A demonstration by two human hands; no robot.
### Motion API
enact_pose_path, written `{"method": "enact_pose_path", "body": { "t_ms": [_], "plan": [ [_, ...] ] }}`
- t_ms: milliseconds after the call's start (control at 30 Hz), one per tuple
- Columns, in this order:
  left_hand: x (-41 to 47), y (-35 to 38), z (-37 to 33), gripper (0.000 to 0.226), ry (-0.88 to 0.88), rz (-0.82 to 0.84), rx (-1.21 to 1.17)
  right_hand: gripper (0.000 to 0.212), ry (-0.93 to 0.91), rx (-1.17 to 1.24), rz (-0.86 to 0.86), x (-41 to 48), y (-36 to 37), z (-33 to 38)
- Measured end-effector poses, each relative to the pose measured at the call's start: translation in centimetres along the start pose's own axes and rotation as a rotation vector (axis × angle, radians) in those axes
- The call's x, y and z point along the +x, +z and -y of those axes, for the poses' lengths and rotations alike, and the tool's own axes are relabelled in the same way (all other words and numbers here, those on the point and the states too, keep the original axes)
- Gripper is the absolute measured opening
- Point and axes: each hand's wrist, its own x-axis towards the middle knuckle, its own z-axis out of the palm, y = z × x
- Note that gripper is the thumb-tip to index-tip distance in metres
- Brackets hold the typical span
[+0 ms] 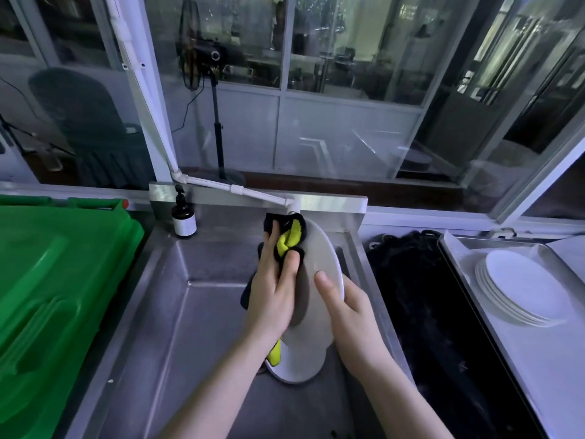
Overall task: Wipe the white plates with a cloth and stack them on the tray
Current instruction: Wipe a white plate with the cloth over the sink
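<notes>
Right hand (351, 315) grips the tilted round white plate (319, 280); left hand (275, 280) presses the yellow-black cloth (289, 237) on its face. The metal tray (468, 267) with its white plate stack (519, 286) lies at 3 o'clock, nearest the right hand.

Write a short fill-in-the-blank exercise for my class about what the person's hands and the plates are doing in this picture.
1. The left hand presses a yellow and black ____ against the plate.
2. The right hand holds that plate by its ____.
3. The held plate is over the metal ____.
4. Stacked plates sit on the ____ at right.

Missing words: cloth; rim; sink; tray
</notes>
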Motion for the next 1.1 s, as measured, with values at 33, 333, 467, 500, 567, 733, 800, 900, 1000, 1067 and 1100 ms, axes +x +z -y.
{"method": "enact_pose_path", "body": {
  "t_ms": [33, 333, 467, 500, 567, 733, 800, 900, 1000, 1067, 1100],
  "plan": [
    [0.2, 0.1, 0.0, 0.055, 0.119, 0.036, 0.020, 0.052, -0.001, 0.037, -0.013, 0.4, 0.1, 0.2],
    [2.2, -0.2, 0.0, 0.050, 0.300, 0.153, 0.157, 0.068, 0.027, 0.088, -0.103, 2.4, 1.2, 1.5],
    [2.6, -0.7, 1.2, 0.051, 0.155, 0.087, 0.099, 0.082, 0.057, 0.066, -0.115, 2.2, 1.4, 1.1],
    [1.9, -0.5, 1.6, 0.055, 0.230, 0.114, 0.102, 0.076, 0.075, 0.070, -0.127, 2.5, 1.2, 1.1],
    [0.5, 0.0, 2.2, 0.054, 0.404, 0.151, 0.186, 0.055, 0.104, 0.100, -0.124, 3.4, 0.9, 1.2],
    [1.6, 0.1, 2.0, 0.052, 0.439, 0.228, 0.158, 0.051, 0.103, 0.106, -0.108, 3.5, 0.7, 1.3],
    [3.0, -0.5, 2.0, 0.058, 0.254, 0.193, 0.106, 0.070, 0.077, 0.057, -0.096, 2.8, 0.9, 1.2],
    [3.8, -1.1, 2.6, 0.067, 0.102, 0.146, 0.120, 0.080, 0.072, 0.035, -0.085, 2.2, 0.9, 0.9],
    [2.3, -0.3, 2.6, 0.054, 0.357, 0.227, 0.220, 0.055, 0.145, 0.094, -0.100, 2.9, 0.3, 1.1],
    [1.6, 0.1, 2.9, 0.050, 0.492, 0.263, 0.332, 0.043, 0.186, 0.138, -0.081, 3.2, -0.2, 1.1],
    [1.9, 0.2, 2.9, 0.049, 0.494, 0.277, 0.338, 0.042, 0.197, 0.155, -0.071, 3.3, -0.2, 1.2]
  ]
}}
